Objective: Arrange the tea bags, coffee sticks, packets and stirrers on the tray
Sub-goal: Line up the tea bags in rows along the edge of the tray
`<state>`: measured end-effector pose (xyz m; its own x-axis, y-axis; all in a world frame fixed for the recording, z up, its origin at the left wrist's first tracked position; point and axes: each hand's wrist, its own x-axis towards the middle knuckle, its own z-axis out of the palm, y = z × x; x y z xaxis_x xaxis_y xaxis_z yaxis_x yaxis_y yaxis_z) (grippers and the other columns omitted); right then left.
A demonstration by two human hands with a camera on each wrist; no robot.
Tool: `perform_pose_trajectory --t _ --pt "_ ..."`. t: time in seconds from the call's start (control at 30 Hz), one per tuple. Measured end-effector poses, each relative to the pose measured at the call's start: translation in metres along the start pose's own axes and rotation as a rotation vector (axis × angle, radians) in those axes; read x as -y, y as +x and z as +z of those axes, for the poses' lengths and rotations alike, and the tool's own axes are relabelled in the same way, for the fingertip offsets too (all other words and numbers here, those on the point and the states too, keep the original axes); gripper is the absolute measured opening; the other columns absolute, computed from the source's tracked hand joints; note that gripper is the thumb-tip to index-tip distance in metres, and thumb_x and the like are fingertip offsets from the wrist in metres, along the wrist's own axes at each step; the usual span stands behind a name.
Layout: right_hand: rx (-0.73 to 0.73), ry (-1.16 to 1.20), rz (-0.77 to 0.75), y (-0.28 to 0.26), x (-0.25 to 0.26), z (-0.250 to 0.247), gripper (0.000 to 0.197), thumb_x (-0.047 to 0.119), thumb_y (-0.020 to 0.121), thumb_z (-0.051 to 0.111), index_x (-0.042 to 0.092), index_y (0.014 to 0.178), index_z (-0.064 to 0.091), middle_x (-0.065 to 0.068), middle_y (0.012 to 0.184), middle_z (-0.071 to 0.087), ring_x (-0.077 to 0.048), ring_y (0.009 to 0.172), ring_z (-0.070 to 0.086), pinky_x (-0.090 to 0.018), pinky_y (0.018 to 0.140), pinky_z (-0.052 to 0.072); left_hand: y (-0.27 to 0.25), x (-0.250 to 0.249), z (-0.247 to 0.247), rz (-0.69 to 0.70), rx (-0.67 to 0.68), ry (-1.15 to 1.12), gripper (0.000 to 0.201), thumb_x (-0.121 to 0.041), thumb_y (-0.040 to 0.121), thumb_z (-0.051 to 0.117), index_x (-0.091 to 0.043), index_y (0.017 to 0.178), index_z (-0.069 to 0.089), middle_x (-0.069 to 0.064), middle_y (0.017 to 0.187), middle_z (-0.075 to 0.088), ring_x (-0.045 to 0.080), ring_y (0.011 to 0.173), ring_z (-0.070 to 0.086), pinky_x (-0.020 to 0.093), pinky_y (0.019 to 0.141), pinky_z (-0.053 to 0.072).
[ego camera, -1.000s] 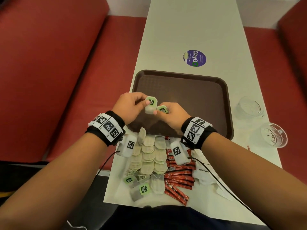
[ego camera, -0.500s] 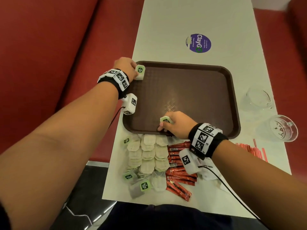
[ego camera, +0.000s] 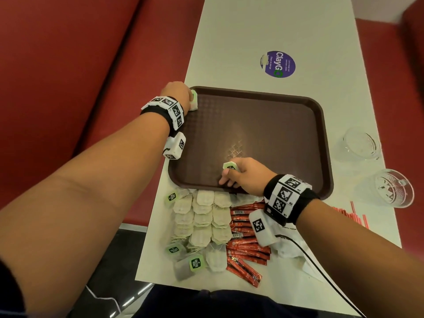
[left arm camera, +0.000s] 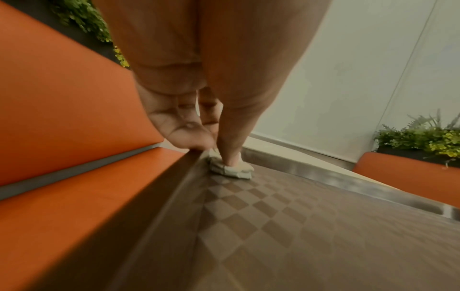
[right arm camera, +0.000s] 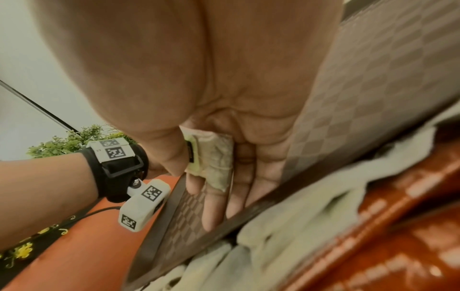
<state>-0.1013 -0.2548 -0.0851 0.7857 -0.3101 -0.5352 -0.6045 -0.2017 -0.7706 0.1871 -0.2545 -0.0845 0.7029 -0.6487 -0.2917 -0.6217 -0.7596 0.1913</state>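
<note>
While the left hand [ego camera: 177, 92] reaches to the upper left corner of the brown tray [ego camera: 263, 134], its fingers [left arm camera: 231, 153] press one tea bag [left arm camera: 231, 169] down on the tray floor right against the rim; I think it starts a neat row there from the corner. The right hand [ego camera: 245, 174] rests at the lower edge of the tray, thumb and forefinger pinching a second tea bag [ego camera: 230, 166] by its green tag, the other fingers straight on the tray, probably ready to lay it next. Most tea bags [ego camera: 202, 221] lie in rows on the desk [ego camera: 275, 24] below the tray, with the red coffee sticks [ego camera: 247, 246] beside them and the stirrers [ego camera: 353, 212] at the right, close at hand for quick picking.
</note>
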Motion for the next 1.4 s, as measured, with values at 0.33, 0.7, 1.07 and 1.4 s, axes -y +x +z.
perform_pose_trajectory --t 0.33,0.7,1.07,1.4 --pt "-0.007 0.124 -0.046 0.000 0.008 -0.006 0.009 0.024 0.108 0.039 0.017 0.105 0.045 -0.010 0.096 0.076 -0.031 0.092 0.071 -0.048 0.085 0.056 -0.024 0.007 -0.015 0.211 -0.016 -0.032 0.028 -0.029 0.095 0.062 -0.025 0.121 0.068 0.003 0.122 0.067 0.025 0.114 0.059 0.039 0.100 0.049" --pt "-0.296 0.150 -0.211 0.011 0.042 -0.020 0.021 0.034 0.099 0.060 0.014 0.096 0.058 -0.001 0.081 0.067 -0.013 0.070 0.067 -0.047 0.071 0.061 -0.130 -0.011 -0.034 0.635 0.163 -0.267 0.014 -0.039 0.089 0.071 -0.030 0.098 0.073 -0.015 0.079 0.065 -0.001 0.075 0.058 0.022 0.069 0.045" --pt "-0.315 -0.109 -0.121 0.009 0.023 -0.034 0.029 0.038 0.088 0.073 0.023 0.110 0.062 0.006 0.089 0.066 -0.012 0.081 0.062 -0.032 0.077 0.051 -0.106 -0.003 -0.020 0.491 -0.054 -0.496 0.007 -0.025 0.095 0.062 -0.024 0.100 0.067 -0.007 0.087 0.070 0.009 0.073 0.060 0.031 0.078 0.052" --pt "0.101 -0.653 0.226 -0.039 -0.022 -0.056 0.026 0.045 0.074 0.084 0.024 0.085 0.075 0.009 0.085 0.071 -0.010 0.079 0.064 -0.024 0.064 0.048 -0.007 0.015 -0.017 0.166 0.018 -0.054 0.017 -0.025 0.091 0.068 -0.028 0.107 0.071 0.003 0.105 0.072 0.024 0.098 0.067 0.038 0.092 0.054"
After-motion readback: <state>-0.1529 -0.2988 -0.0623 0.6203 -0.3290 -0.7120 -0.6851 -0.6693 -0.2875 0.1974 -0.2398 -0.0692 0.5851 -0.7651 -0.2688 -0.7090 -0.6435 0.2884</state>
